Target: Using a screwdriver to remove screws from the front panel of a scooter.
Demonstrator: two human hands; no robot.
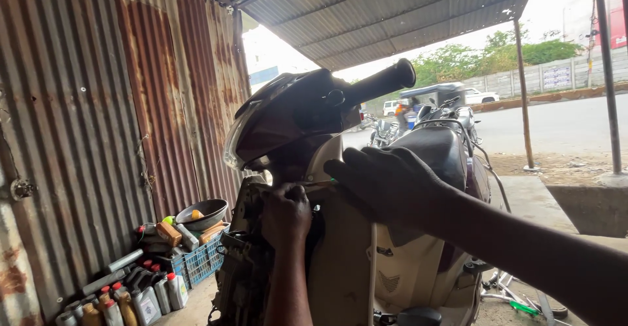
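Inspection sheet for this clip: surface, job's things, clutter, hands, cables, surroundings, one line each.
Surface: concrete floor, dusty.
Job's things: scooter, front panel off, innards exposed.
Clutter: oil bottles along the corrugated wall; blue crate piled with a metal bowl and boxes.
Hands: left hand clenched at the panel edge below the headlamp; right hand flat on the body panel beside it.
Cables: nothing seen clearly.
Surroundings: tin roof, road, parked vehicles, trees.
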